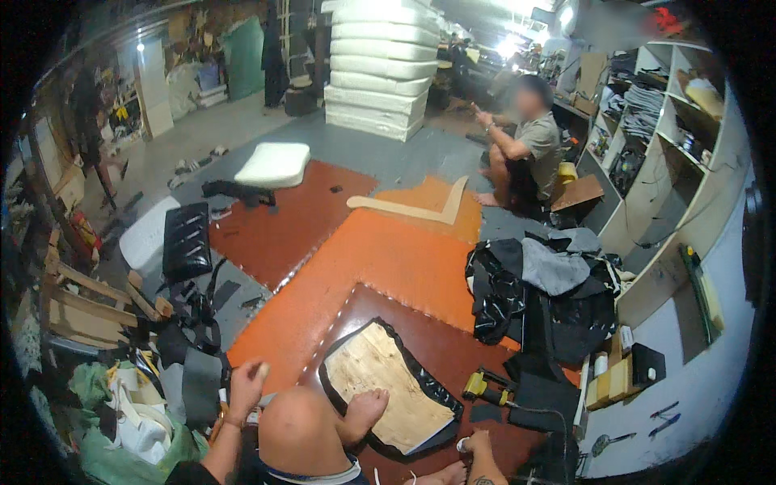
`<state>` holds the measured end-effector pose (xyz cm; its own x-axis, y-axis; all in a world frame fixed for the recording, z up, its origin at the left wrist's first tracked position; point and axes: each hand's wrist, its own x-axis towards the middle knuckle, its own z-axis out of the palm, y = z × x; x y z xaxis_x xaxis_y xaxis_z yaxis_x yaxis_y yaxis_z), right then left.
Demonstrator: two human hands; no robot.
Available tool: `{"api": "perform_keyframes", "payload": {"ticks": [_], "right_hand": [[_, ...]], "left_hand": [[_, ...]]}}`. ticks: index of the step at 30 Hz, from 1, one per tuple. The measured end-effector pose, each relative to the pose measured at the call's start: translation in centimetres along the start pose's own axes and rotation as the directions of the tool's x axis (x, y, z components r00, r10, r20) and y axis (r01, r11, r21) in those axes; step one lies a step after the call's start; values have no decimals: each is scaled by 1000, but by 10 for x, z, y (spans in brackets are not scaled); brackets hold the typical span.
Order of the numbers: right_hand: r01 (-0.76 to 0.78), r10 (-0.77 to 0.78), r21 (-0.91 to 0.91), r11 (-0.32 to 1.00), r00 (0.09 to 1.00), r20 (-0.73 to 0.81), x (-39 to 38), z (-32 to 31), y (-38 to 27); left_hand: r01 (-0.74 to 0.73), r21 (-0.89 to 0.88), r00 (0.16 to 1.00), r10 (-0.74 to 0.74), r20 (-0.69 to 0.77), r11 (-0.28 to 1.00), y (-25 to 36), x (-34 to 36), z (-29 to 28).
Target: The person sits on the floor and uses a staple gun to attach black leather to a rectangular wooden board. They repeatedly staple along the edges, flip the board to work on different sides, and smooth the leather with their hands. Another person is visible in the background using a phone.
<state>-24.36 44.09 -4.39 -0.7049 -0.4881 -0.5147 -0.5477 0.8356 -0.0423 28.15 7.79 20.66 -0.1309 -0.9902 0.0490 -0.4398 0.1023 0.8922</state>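
My left hand [246,386] is raised beside my bent knee, its fingers curled together; whatever they may hold is too small to make out. My right hand [480,446] is low, at the near right corner of the wooden panel. Its fingers are hidden, and a small white round thing shows at its left side. Between the hands lies a pale plywood panel [380,376] with black cover material [428,380] around its edges. My bare foot [366,414] rests on the wood. Right of the panel, a yellow staple gun [483,386] with a hose lies on the floor.
Orange and brown sheets [380,250] cover the floor. Black and grey covers [550,283] are heaped at right, before white shelves [675,153]. A black padded cushion [187,242] and a green bag [97,444] lie left. Beyond, another person [529,145] sits near stacked white foam [376,81].
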Motion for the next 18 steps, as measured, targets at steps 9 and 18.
{"api": "perform_keyframes", "payload": {"ticks": [9,18], "right_hand": [[7,-33,207,978,992,123,-78,44,7],[149,-194,321,935,975,112,-73,30,-3]], "left_hand": [[-495,-383,609,626,486,779,329,13,59],[-878,88,108,17,994,471,261,-25,199]]}}
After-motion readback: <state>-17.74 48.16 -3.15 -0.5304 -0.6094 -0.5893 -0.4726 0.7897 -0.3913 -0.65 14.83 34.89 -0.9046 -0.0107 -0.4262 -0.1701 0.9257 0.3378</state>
